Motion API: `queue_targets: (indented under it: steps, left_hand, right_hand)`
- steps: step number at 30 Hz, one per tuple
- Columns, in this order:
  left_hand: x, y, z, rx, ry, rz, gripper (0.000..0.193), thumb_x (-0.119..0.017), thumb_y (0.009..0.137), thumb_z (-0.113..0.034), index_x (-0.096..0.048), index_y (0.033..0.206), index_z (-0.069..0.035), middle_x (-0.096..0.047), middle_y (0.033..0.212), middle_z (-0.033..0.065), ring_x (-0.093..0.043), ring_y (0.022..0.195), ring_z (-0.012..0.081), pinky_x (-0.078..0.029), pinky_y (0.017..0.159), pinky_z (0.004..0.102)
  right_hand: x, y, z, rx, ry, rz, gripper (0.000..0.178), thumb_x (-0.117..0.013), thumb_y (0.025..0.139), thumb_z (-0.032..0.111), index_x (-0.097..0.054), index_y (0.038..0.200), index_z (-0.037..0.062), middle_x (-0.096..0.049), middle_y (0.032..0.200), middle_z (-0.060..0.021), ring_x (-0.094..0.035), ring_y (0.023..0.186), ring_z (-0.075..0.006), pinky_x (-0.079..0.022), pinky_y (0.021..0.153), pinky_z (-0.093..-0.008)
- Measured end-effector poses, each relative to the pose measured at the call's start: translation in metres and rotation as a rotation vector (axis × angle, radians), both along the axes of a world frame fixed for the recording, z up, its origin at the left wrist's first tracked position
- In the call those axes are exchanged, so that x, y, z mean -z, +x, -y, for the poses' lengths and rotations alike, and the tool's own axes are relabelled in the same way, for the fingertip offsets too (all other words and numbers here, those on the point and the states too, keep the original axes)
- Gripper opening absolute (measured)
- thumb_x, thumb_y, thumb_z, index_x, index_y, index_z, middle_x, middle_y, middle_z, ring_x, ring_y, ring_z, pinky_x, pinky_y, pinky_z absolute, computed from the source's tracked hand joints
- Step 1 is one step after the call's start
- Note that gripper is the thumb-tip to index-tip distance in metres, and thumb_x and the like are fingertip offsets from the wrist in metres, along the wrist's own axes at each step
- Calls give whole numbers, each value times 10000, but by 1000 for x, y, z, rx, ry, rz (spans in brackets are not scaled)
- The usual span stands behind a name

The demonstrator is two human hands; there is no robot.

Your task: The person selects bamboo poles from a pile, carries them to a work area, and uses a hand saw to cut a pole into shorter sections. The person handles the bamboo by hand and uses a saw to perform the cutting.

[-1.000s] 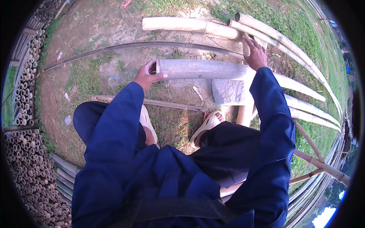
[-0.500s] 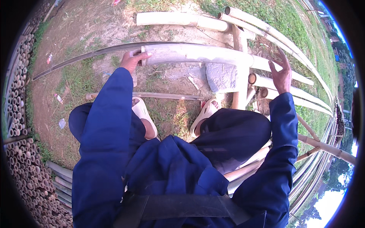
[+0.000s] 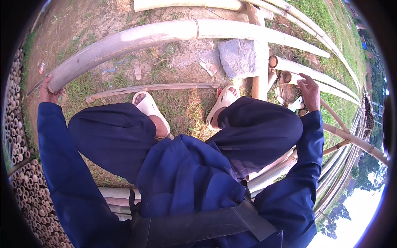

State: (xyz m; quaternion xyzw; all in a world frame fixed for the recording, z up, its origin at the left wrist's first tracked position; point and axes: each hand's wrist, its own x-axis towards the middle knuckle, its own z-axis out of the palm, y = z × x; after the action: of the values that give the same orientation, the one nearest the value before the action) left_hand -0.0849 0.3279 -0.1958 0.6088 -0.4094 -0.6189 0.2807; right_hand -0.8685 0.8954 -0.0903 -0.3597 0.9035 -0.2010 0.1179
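Out at the far left, my left hand (image 3: pixel 50 91) is closed around the near end of a thick, pale bamboo pole (image 3: pixel 161 32). The pole arcs across the view to the right and lies over an upright-looking wooden bar (image 3: pixel 259 62). My right hand (image 3: pixel 309 93) is empty, its fingers apart, beside the cut ends of two shorter-looking bamboo poles (image 3: pixel 306 69). Close below that hand is a small whitish object (image 3: pixel 295 104), too partly hidden to name.
A grey stone block (image 3: pixel 238 58) sits left of the bar. A thin bamboo strip (image 3: pixel 153 87) lies before my sandalled feet. Stacked cut bamboo (image 3: pixel 35 194) stands at the left; more long poles (image 3: pixel 345 165) run at the right, beside a slanting bamboo rail (image 3: pixel 364 148).
My left hand has moved far left, and the thick pole has shifted left with it, bringing a joint ring into the middle. My right hand has dropped slightly lower, still apart from the pole.
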Motion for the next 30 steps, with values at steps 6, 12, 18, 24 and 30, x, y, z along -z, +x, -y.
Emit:
queue_targets:
  steps: [6,12,18,24,30]
  left_hand:
    - [6,-9,-10,-142,-87,-86,507,-722,844,-448,-611,1223,-131,-695,1068,61,-674,902,207,-538,724,348]
    - [22,8,-27,-120,-193,-256,455,-686,905,-300,-571,1273,-59,-670,1188,108,-661,1034,241,-537,785,405]
    - [36,91,-75,-25,-165,-316,676,-651,794,-123,-462,1425,27,-554,1402,175,-542,1304,286,-428,1109,412]
    - [-34,-42,-171,425,-428,-454,804,-654,771,-199,-391,1504,4,-488,1471,192,-468,1374,309,-365,1161,392]
    - [3,-14,-173,102,-357,-384,764,-608,832,-237,-377,1518,6,-519,1442,191,-510,1333,288,-399,1126,427]
  right_hand:
    - [18,85,127,-608,423,-7,296,-691,893,256,-703,1124,72,-740,858,-154,-711,849,-328,-532,806,-422]
    - [188,169,174,-781,525,13,368,-681,861,230,-664,1209,110,-685,1133,-174,-665,1068,-361,-527,919,-481]
    - [284,228,157,-716,558,-95,443,-646,872,153,-576,1309,144,-595,1204,-174,-612,1160,-353,-493,941,-528]
    - [310,225,153,-768,625,-195,316,-615,913,167,-597,1223,105,-622,1135,-163,-614,1156,-329,-483,930,-537]
    - [269,223,176,-815,585,140,274,-637,885,217,-633,1098,45,-700,962,-202,-694,940,-383,-529,833,-542]
